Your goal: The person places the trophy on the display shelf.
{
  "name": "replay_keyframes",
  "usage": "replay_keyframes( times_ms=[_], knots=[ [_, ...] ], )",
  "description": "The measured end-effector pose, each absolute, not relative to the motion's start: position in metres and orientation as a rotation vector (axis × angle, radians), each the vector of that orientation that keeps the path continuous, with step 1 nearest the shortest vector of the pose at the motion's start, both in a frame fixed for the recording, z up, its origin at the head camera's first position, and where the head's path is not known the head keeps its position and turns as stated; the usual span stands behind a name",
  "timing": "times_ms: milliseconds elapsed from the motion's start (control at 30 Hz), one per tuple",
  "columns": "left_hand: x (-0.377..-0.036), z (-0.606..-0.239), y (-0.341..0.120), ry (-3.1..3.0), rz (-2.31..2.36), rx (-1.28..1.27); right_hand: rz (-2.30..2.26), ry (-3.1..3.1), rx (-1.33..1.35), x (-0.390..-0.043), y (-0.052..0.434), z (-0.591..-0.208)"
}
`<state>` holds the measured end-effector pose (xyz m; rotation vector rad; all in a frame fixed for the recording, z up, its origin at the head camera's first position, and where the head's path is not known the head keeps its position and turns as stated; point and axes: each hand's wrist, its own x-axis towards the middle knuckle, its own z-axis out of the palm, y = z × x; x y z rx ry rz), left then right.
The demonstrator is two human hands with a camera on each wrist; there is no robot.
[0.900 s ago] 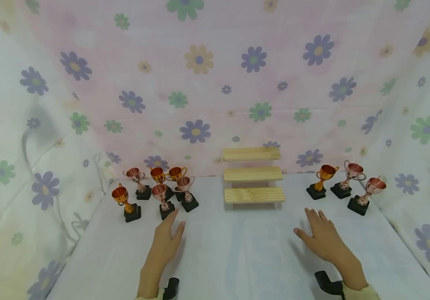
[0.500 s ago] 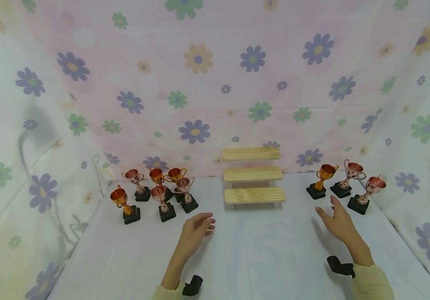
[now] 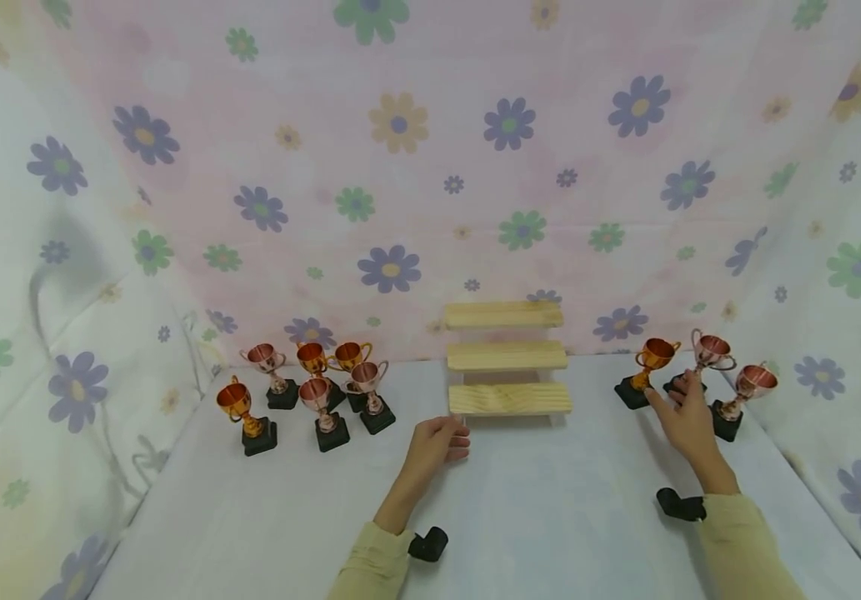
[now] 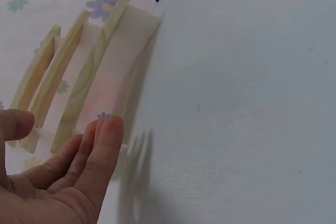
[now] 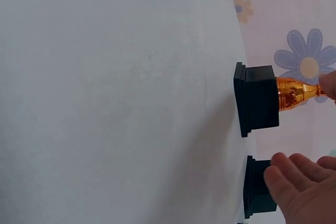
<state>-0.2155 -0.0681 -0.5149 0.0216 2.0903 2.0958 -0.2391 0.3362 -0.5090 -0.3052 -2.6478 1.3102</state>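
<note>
Hands have both moved forward since the earlier frames, when they lay flat on the worktop (image 3: pixel 550 500) near the person. The left hand (image 3: pixel 438 440) has swung away from the left group of trophies (image 3: pixel 310 392) toward the centre and now sits just in front of the lowest step of the wooden stepped shelf (image 3: pixel 508 358), fingers loosely curled and holding nothing; the wrist view shows the fingertips near the shelf's side, with contact unclear. The right hand (image 3: pixel 685 421) has travelled up and rightward into the cluster of three trophies on the right, fingers relaxed and spread. Its index finger lies close to the gold trophy (image 3: pixel 643 371), and its other fingers reach toward the black base of the pink middle trophy (image 3: pixel 703 358); the right wrist view shows the fingertips at that base but no closed grasp. A third pink trophy (image 3: pixel 741 396) stands just to its right. My reading is that a pick-up from the right cluster is about to begin, with the shelf being steadied or approached.

As for holders, the three steps of the shelf carry nothing. All nine trophies stand upright on the worktop: six on the left, three on the right.
</note>
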Motion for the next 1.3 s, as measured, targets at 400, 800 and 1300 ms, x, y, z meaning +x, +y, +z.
replay_keyframes(
  times_ms=[400,800,1300],
  knots=[
    [-0.232,-0.52,-0.063,2.038,2.269,-0.176,1.42,-2.434,-0.175,-0.26,0.331,-0.506],
    [-0.241,-0.529,-0.058,1.843,2.462,-0.412,1.487,-2.289,-0.203,-0.279,0.323,-0.507],
    [-0.243,-0.529,-0.053,1.76,2.557,-0.461,1.514,-2.034,-0.236,-0.281,0.315,-0.51]
  ],
)
